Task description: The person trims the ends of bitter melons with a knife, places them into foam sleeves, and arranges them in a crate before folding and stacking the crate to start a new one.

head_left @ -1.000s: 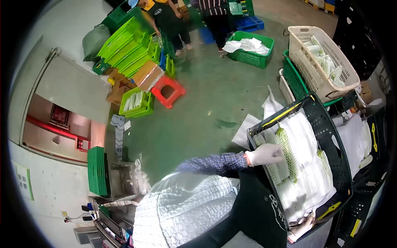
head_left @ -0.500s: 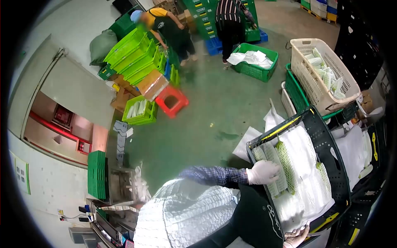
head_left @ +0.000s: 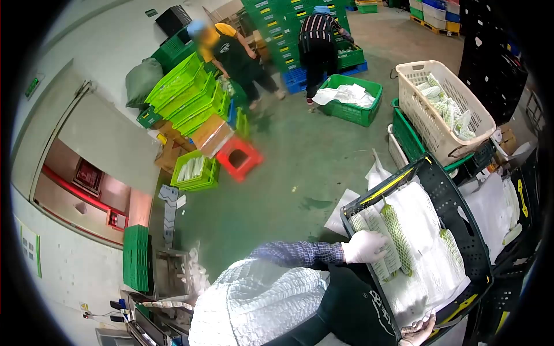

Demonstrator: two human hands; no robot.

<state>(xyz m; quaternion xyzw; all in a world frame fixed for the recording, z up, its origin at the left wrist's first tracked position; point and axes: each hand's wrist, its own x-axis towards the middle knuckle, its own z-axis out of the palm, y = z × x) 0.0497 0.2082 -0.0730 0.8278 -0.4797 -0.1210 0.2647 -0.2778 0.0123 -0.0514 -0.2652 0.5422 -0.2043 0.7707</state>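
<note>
My left hand (head_left: 363, 247), in a white glove, reaches over the near rim of a black crate (head_left: 470, 230) in the head view. Its fingers lie on long green vegetables (head_left: 396, 230) in white foam netting, apart rather than clenched. At the crate's lower corner, my right hand (head_left: 418, 333), gloved too, has its fingers wrapped over the rim. White sheets (head_left: 412, 288) cover part of the crate's contents, and more netted vegetables (head_left: 451, 248) show between them. The vegetables' exact kind cannot be made out.
A cream basket (head_left: 444, 109) of netted vegetables stands beyond the crate. Further off are a green crate (head_left: 352, 106) with white sheets, a red stool (head_left: 238, 158) and stacked lime crates (head_left: 187, 92). Two co-workers, one person (head_left: 234, 60) in yellow and one (head_left: 320, 49) in stripes, stand behind.
The view has shifted slightly. My left hand stays on the netted vegetables, its fingers slightly changed, and my right hand keeps to the crate's corner. The co-worker in yellow stands more upright.
</note>
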